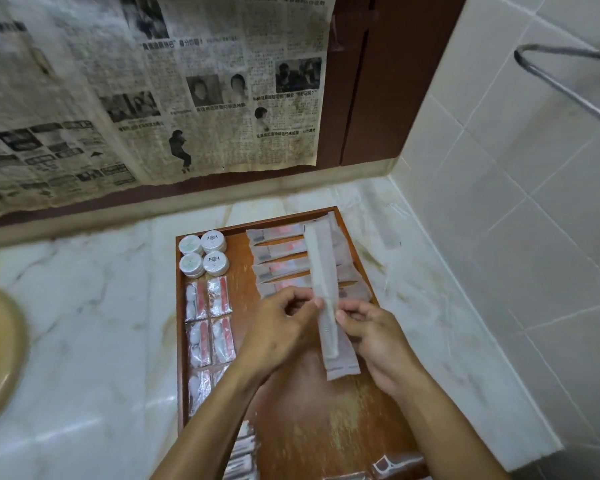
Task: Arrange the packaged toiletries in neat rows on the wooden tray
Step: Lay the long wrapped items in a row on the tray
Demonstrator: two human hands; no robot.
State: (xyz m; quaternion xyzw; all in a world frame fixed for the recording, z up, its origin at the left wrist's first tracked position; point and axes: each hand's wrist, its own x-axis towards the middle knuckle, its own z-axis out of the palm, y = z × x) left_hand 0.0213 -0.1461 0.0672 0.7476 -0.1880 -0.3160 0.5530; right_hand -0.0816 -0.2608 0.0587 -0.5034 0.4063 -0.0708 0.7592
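Held packet: long comb packet (326,299), axis running up-frame, crossing the sideways toothbrush row (278,252).
Hands: left hand (284,327) and right hand (378,337) pinch it mid-length, equally near.
Tray: wooden tray (326,420) bare below.

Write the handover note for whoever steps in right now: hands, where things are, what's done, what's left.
Left hand and right hand: both pinch one long white comb in a translucent sleeve, held above the brown wooden tray.
Done: four round white soap packs grouped at the tray's far left corner; clear sachets with white and red contents in pairs down the left edge; flat pale packets with pink print stacked in a column at the far right.
Left: lay the comb down in line; more packets at the near edge look unsorted.
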